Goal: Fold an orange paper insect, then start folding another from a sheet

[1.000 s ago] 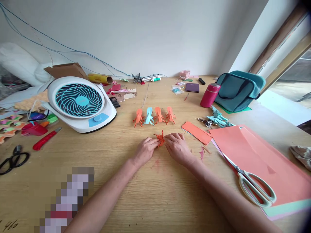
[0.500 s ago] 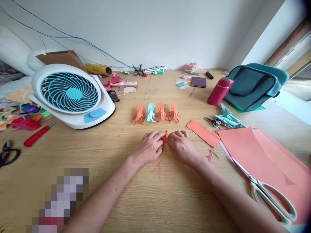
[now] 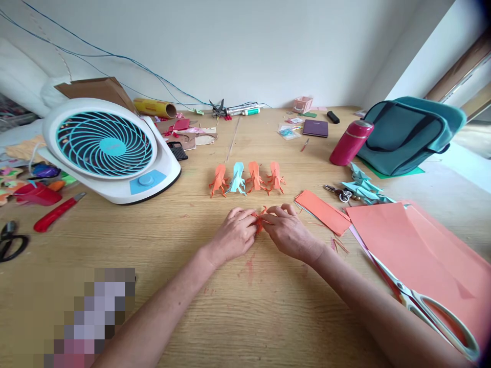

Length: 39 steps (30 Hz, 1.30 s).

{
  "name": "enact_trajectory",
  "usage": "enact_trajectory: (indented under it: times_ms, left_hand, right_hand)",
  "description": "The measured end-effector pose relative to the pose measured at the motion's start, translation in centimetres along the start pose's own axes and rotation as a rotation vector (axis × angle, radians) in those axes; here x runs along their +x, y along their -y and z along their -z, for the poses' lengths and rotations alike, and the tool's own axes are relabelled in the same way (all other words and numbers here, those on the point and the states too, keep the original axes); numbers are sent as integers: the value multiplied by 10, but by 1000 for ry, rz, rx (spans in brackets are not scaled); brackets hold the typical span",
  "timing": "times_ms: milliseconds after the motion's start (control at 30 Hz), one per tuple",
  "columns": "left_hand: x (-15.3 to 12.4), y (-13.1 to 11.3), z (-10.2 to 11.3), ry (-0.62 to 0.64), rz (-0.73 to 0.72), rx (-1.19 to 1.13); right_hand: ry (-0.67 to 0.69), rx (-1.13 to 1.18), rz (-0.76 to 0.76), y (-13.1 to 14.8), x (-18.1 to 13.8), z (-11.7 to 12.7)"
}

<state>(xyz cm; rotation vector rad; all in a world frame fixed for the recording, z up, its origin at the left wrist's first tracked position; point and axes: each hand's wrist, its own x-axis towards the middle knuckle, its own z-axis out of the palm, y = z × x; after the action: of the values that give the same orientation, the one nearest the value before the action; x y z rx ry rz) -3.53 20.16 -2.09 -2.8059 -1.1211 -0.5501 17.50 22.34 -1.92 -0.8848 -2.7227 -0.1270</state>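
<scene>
My left hand (image 3: 233, 234) and my right hand (image 3: 288, 232) meet at the middle of the wooden table (image 3: 245, 306). Both pinch a small folded orange paper figure (image 3: 261, 219) between their fingertips, and most of it is hidden by the fingers. Just beyond the hands stands a row of finished paper figures (image 3: 247, 179), orange ones with a light blue one second from the left.
A white and blue desk fan (image 3: 107, 151) stands at the left, with a red utility knife (image 3: 57, 211) and black scissors (image 3: 9, 243) near it. Orange paper sheets (image 3: 422, 250), white-handled scissors (image 3: 433, 317), a pink bottle (image 3: 350, 143) and a teal bag (image 3: 406, 133) lie at the right.
The view shifted slightly. My hands have closed in tighter on the orange figure, and less of it shows now.
</scene>
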Motion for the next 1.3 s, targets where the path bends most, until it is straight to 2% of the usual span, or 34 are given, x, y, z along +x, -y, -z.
enact_trajectory:
  times_ms: [200,633,833,900,1067,1300]
  left_hand:
    - [2,4,2,29,-15,-5]
    - [-1,-1,0,16,-2,56]
    - [2,10,-5,-59,199,-35]
    - [4,16,-8,-55,217,-59]
    - [10,22,-14,-50,187,-48]
    - [11,16,-12,-48,100,38]
  right_hand:
    - [8,14,63,-9,3,5]
    - [-40,66,39,-8,0,-1]
    - [-44,107,-10,-8,-2,-4]
    - [-46,122,-18,-7,-2,-3]
    - [-54,135,-26,-6,-1,-3]
    - [-44,139,-36,-6,-1,-2]
